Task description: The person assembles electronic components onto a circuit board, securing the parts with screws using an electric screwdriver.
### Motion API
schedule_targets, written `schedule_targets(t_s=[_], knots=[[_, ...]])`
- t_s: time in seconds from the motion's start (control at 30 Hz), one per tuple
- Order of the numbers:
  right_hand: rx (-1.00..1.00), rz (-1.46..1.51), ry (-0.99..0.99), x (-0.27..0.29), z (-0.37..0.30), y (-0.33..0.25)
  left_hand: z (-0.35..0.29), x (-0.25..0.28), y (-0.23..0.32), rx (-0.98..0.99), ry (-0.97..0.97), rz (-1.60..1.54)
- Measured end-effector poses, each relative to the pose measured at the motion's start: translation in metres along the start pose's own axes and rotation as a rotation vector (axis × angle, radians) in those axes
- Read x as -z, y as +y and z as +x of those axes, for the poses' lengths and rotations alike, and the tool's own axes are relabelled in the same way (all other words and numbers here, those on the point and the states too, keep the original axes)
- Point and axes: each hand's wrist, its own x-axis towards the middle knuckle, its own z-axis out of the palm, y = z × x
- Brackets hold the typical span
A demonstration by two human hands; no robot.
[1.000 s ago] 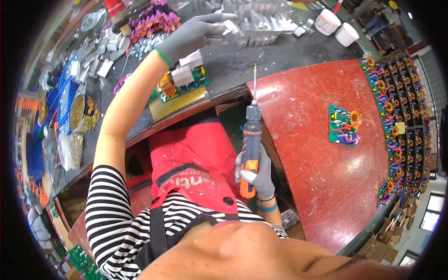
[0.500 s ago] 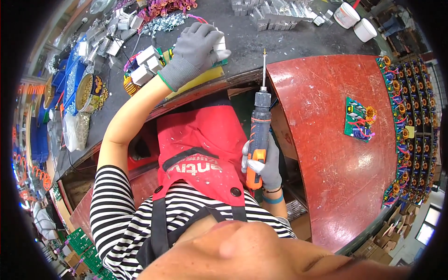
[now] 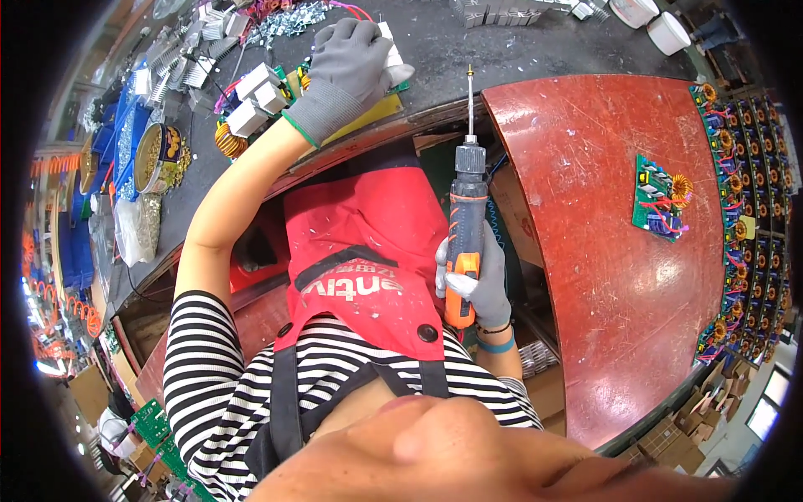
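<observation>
My left hand point(image 3: 345, 79), in a grey glove, curls over a green circuit board point(image 3: 299, 82) at the bench's near edge. Its fingers are bent in and hide whatever they grip; a white block point(image 3: 391, 52) stands beside the thumb. More white blocks point(image 3: 257, 100) and a copper-wound coil point(image 3: 231, 140) sit on the left side of that work. In my right hand point(image 3: 489, 289), also gloved, is an electric screwdriver point(image 3: 467, 209) with an orange and black body. Its long bit points away from me, with a small brass-coloured piece at the tip, apart from the board.
On the red panel point(image 3: 585, 251) at right lies another assembled circuit board point(image 3: 659, 199), with rows of coil boards point(image 3: 749, 213) beyond. Left on the dark bench are heat sinks point(image 3: 188, 71), a tub of small brass-coloured parts point(image 3: 155, 159) and blue bins point(image 3: 127, 138). White tubs point(image 3: 669, 33) stand far right.
The whole view has shifted slightly, carrying the far bench items upward and the red panel's board to the right. Both hands keep nearly the same pose, the screwdriver still held.
</observation>
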Motion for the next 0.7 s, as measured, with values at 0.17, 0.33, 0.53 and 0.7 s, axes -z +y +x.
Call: schedule_targets(t_s=[0.17,0.33,0.53,0.7], knots=[[-0.005,0.025,-0.012,0.002,0.002,0.003,0.000,-0.001,0.001,0.014,0.017,0.037],[-0.021,0.033,-0.002,0.001,0.004,0.002,0.002,0.003,0.004,-0.021,0.040,0.056],[-0.003,-0.005,0.004,0.006,0.005,0.009,0.008,0.013,0.007,-0.015,0.006,-0.029],[-0.026,-0.028,0.013,0.005,0.006,0.008,0.010,0.016,0.009,-0.020,0.030,-0.052]])
